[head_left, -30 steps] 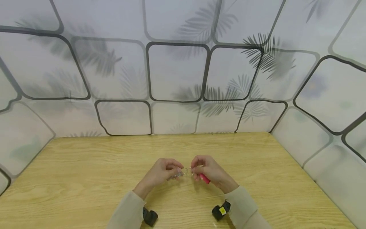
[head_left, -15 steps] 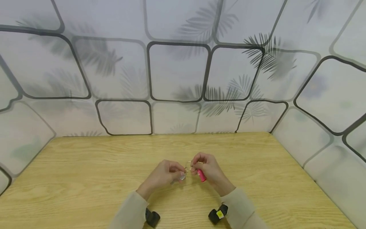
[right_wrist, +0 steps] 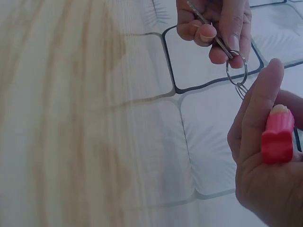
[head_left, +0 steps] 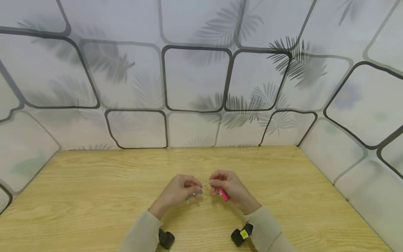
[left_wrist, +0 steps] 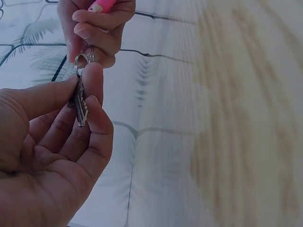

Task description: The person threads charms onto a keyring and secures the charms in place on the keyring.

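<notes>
Over the middle of the table, both hands meet at a small set of linked metal rings. My left hand (head_left: 176,191) pinches a metal key (left_wrist: 80,106) between thumb and fingers, its toothed edge showing in the left wrist view. Through the key's head runs a round key ring (right_wrist: 227,71), which links to a smaller ring (right_wrist: 240,90) leading to my right fingertips. My right hand (head_left: 232,189) pinches that end, partly hidden by its fingers. Against its palm hangs a pink keychain charm (right_wrist: 278,137) with a pale tip.
A light wood-grain table (head_left: 104,185) spreads beneath the hands. Patterned pale walls (head_left: 195,80) with dark outlines and leaf prints rise behind it and at both sides. Black wrist cameras (head_left: 241,235) sit below the cream sleeves (head_left: 264,227).
Compared with half a second ago, my left hand has shifted slightly left and the key has turned. The pink charm has tilted under my right hand. Both hands keep their pinch.
</notes>
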A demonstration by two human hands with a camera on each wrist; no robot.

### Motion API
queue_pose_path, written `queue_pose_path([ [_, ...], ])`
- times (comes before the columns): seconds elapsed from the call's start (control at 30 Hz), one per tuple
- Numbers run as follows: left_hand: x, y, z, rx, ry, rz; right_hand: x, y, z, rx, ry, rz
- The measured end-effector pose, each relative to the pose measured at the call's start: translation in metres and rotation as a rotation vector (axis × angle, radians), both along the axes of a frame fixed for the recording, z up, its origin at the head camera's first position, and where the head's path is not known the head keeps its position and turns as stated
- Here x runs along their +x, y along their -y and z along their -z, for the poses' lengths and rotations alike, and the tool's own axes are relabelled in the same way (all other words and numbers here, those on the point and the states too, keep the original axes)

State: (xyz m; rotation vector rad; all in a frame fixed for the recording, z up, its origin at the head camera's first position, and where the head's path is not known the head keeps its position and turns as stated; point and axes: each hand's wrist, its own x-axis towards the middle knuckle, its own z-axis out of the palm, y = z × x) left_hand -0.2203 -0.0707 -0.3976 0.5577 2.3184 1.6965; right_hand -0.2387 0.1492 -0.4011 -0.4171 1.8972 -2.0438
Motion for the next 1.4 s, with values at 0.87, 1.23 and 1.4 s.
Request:
queue_pose_path([
  [0.87,-0.0056,0.0048,-0.0004,0.008,-0.084,0.052,0.0017,-0.0059,-0.0043,0.204,0.046,-0.132],
  [1.23,-0.0064,0.0049,0.0015,-0.014,-0.116,0.067,0.0005,-0.0072,-0.0056,0.203,0.071,-0.068],
  [1.4,-0.0065,0.0027,0.0025,-0.011,-0.083,0.064,-0.0002,-0.0062,-0.0047,0.176,0.052,0.008],
])
